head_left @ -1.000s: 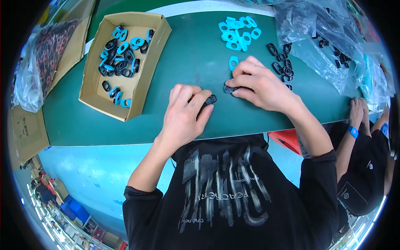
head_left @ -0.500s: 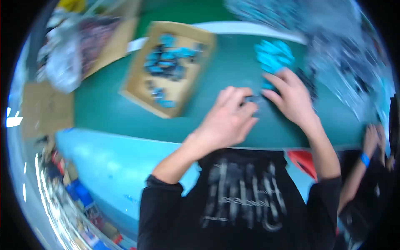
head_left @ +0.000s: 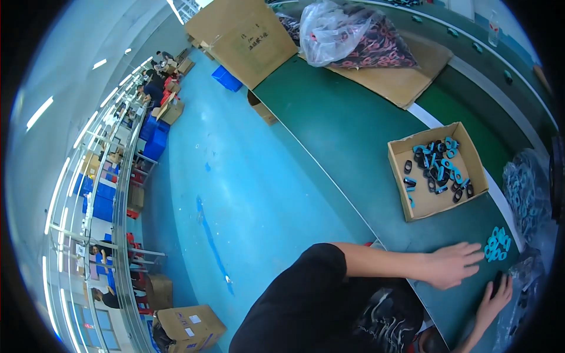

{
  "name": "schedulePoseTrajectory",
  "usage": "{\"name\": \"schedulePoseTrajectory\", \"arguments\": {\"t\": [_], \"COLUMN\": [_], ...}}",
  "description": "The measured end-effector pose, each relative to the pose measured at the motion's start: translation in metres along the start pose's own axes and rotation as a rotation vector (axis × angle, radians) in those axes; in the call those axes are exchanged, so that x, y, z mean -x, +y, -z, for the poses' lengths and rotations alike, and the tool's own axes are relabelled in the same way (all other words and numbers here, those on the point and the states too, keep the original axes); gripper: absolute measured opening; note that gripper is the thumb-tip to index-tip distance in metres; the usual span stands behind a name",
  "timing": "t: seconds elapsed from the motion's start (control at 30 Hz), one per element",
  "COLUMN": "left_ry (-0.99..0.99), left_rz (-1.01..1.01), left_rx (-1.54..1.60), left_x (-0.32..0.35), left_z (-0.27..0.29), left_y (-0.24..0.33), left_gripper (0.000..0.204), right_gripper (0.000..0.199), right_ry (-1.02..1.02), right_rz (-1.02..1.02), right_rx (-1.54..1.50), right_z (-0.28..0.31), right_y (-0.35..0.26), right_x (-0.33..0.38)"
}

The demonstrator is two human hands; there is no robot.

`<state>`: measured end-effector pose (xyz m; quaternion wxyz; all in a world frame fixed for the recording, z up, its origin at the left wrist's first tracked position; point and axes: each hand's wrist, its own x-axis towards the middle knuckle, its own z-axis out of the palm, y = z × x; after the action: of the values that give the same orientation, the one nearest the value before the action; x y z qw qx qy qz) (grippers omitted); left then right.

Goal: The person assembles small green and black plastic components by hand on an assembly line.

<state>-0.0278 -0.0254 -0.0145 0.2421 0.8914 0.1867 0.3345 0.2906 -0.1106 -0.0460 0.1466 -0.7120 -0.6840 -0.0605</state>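
My left hand [head_left: 454, 265] is stretched over the green tabletop with its fingers extended, close to a small pile of teal ring-shaped pieces [head_left: 498, 244]. Nothing shows in it. Nearer the right rim, my right hand [head_left: 493, 300] has thumb and fingers around a small black piece [head_left: 498, 279], seen only in part. Beyond my hands stands a shallow open cardboard box [head_left: 426, 205] with many black and teal oval pieces in it, some black ones fitted with teal.
Clear plastic bags [head_left: 525, 188] of teal pieces line the right side. Farther along the green table [head_left: 329, 126] lie a bag of red and black pieces [head_left: 385, 47] on flat cardboard and a large cardboard box [head_left: 244, 41]. Blue floor [head_left: 253, 194] runs along the left.
My view has swung to the left, so the box and both hands now appear farther right. My left hand's fingers, curled near a dark piece before, are now extended.
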Motion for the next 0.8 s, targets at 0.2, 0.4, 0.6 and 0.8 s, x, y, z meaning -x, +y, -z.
{"name": "schedulePoseTrajectory", "arguments": {"t": [0.2,0.4,0.6,0.8], "left_ry": [-0.081,-0.053,-0.237,-0.279], "left_rz": [-0.033,0.091,-0.049,-0.044], "left_rx": [-0.091,-0.055,-0.021,0.038], "left_x": [0.017,0.021,-0.021,-0.026], "left_z": [-0.051,0.023,0.026,0.035], "left_y": [0.004,0.001,0.001,-0.002], "left_gripper": [0.058,0.044,0.040,0.035], "right_gripper": [0.037,0.037,0.034,0.033], "right_ry": [-0.079,-0.085,0.010,0.048], "right_rz": [0.036,0.242,0.103,-0.025], "right_rx": [-0.127,-0.446,-0.488,-0.404], "right_z": [0.026,0.036,0.052,0.052], "right_y": [-0.062,-0.149,-0.115,-0.091], "right_x": [0.030,0.000,0.009,0.031]}}
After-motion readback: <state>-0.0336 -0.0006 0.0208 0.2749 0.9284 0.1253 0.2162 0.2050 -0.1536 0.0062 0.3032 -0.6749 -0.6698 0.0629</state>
